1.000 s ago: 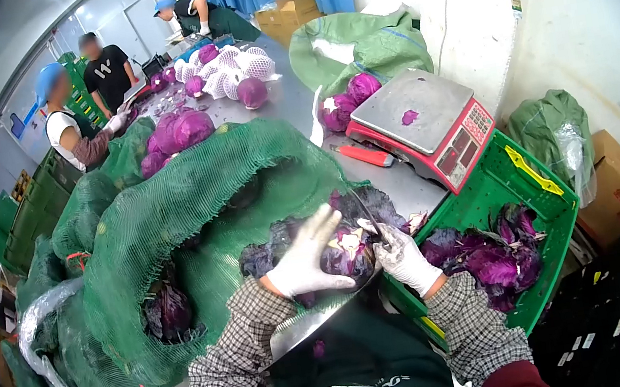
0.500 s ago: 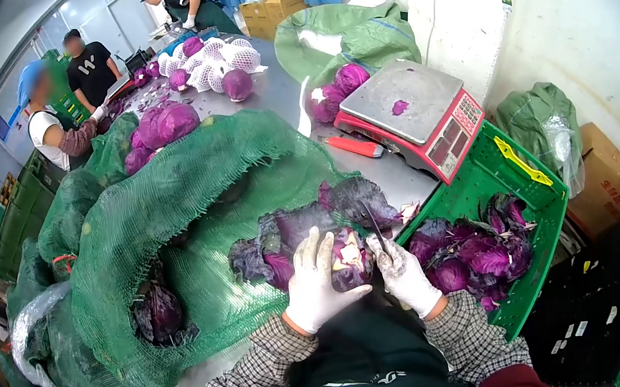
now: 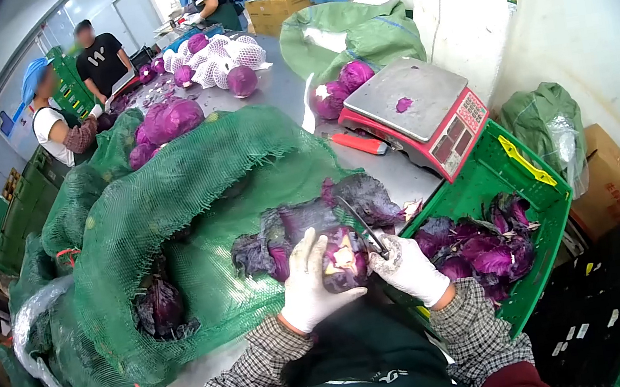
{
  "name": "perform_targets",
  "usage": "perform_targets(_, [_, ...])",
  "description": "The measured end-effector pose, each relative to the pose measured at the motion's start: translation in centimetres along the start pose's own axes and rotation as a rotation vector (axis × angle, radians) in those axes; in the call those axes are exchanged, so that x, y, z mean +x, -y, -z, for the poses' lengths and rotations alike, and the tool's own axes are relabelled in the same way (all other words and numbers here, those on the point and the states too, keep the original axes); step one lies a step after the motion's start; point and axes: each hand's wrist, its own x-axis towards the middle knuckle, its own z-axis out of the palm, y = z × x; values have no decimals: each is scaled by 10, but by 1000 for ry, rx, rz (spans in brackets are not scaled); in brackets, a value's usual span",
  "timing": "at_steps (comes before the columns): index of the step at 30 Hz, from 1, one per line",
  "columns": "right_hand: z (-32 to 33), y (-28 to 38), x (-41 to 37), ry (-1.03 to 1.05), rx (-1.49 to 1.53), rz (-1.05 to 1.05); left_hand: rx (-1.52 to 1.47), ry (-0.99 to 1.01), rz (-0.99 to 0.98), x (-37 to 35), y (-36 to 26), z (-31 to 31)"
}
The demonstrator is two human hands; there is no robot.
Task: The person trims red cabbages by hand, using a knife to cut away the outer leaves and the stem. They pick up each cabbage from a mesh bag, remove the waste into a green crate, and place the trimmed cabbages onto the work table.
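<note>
A red cabbage (image 3: 347, 264) with a pale cut stem end faces up in front of me. My left hand (image 3: 309, 283), in a white glove, grips it from the left with the thumb below. My gloved right hand (image 3: 408, 268) is closed on the handle of a knife (image 3: 359, 220), just right of the cabbage; its dark blade slants up and left. Beyond both hands, loose outer cabbage leaves (image 3: 365, 198) lie on a green mesh sack (image 3: 216, 263). Another red cabbage (image 3: 160, 307) sits in the sack's mouth at left.
At right, a green crate (image 3: 547, 226) holds purple leaves (image 3: 487, 251). Behind it stands a red scale (image 3: 413, 102), with an orange-handled tool (image 3: 359, 143) beside it. Whole cabbages (image 3: 171, 121) and white foam nets (image 3: 214, 62) lie farther up the table. Several people work at the far end.
My right hand has shifted slightly right and the knife has tilted, its blade leaning further left. The left hand still grips the cabbage. The whole view has shifted a little.
</note>
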Motion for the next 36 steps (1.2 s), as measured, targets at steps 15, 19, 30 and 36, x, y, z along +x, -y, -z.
perform_targets(15, [120,-155,-93,-515,-418,-312,-854,169,508,-9,52,22])
perform_targets(19, [81,-56,-63,-458,-100,-220,-626,136,524,7,41,10])
perform_targets(30, [-7,-12,-10,-5,0,140,30,32,-66,22,-15,-19])
perform_targets(36, [-4,-11,-4,44,-272,174,36,3,-69,26,-15,-23])
